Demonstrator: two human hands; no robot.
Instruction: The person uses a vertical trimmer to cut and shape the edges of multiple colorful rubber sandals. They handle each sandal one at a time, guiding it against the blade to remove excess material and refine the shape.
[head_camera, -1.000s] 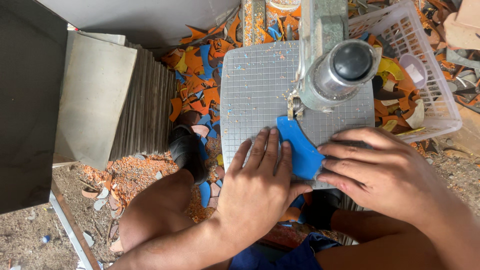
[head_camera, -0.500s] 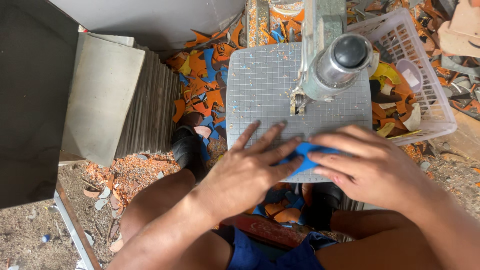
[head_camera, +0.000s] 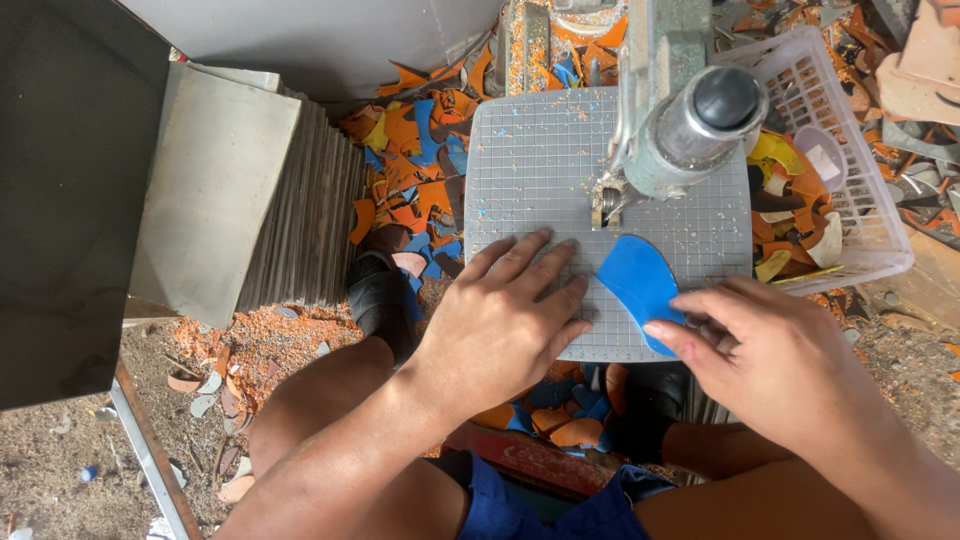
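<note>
Head view: the left hand (head_camera: 505, 325) lies flat and open, palm down, on the gridded worktop (head_camera: 540, 170), fingers spread and pointing up toward the cutting machine, holding nothing. The blue curved piece (head_camera: 640, 285) rests on the worktop just to the right of that hand's fingertips. The right hand (head_camera: 775, 350) is loosely open, its fingertips pressing the lower right edge of the piece rather than gripping it.

Just above the piece, and near the left hand's fingertips, the saw blade (head_camera: 606, 203) comes down from the grey machine head (head_camera: 690, 125). That closeness is the main risk as I judge it: if the piece were fed upward with the fingers this near, a slip or a sudden catch could carry a fingertip into the blade. The piece is pinned only by fingertips along one edge, so it could pivot or skid on the dusty grid and the cut would wander.

Beyond the right hand, a white plastic basket (head_camera: 870, 200) holds orange and yellow offcuts; it overhangs the worktop's right side and could be knocked by an elbow. Left of the left hand, a stack of grey sheets (head_camera: 215, 190) leans, and scraps (head_camera: 415, 140) litter the floor, where a foot could slide.
</note>
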